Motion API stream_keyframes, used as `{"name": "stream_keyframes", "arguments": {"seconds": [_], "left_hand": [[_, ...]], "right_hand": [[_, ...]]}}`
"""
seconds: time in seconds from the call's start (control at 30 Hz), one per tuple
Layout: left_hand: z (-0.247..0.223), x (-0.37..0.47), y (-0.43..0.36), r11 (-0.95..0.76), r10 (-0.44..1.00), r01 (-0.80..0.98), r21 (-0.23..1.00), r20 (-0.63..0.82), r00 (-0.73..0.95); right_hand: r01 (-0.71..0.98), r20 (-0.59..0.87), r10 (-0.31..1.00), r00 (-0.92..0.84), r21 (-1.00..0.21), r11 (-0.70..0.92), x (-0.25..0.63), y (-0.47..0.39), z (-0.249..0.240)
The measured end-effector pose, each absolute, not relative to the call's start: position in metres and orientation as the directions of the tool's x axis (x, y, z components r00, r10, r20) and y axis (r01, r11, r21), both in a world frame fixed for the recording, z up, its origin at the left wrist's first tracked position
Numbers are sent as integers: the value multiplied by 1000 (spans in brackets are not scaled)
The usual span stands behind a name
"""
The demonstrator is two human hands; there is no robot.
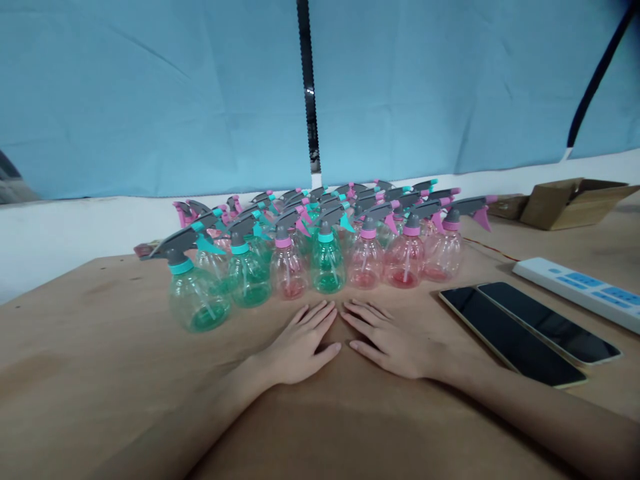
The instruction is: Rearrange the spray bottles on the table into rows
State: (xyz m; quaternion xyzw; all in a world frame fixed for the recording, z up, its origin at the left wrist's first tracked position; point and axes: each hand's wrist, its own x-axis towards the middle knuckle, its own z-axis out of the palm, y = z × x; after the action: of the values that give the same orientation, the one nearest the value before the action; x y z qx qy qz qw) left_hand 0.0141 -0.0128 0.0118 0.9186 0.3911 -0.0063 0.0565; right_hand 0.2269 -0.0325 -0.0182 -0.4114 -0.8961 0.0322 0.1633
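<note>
Palm down on the wooden table (150, 400), my left hand (303, 343) lies flat with its fingers out and nothing in it. My right hand (393, 339) rests the same way just to its right, the two sets of fingertips almost meeting. Beyond the fingers stand several rows of clear spray bottles with grey trigger heads. Nearest in front are a green spray bottle (328, 263) and a pink spray bottle (367, 263), both upright and apart from my hands. Another green spray bottle (199, 300) stands at the front left. Bottles farther back are partly hidden.
Two dark-screened phones (510, 337) (550, 323) lie side by side right of my right hand. Behind them is a white power strip (580, 287). An open cardboard box (565, 203) sits at the back right. A blue curtain (200, 93) hangs behind the table.
</note>
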Motion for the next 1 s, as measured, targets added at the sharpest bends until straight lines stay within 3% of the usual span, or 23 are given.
{"name": "stream_keyframes", "arguments": {"seconds": [0.27,0.53,0.67,0.8,0.9,1.0], "left_hand": [[10,13,-13,-690,717,718,86,-52,695],[9,12,-13,-699,712,711,78,-26,702],[12,12,-14,-695,713,713,98,-38,700],[15,13,-15,-691,714,714,111,-50,699],[15,13,-15,-692,712,712,122,-50,701],[15,13,-15,-692,711,709,134,-43,702]], "right_hand": [[731,237,745,-623,-161,663,227,-32,-15],[735,312,745,-590,-175,655,228,-33,-7],[811,521,763,-382,-206,547,247,-20,12],[876,761,649,5,-317,365,276,0,23],[910,799,581,154,-344,232,291,12,21],[928,793,580,187,-337,161,299,21,15]]}}
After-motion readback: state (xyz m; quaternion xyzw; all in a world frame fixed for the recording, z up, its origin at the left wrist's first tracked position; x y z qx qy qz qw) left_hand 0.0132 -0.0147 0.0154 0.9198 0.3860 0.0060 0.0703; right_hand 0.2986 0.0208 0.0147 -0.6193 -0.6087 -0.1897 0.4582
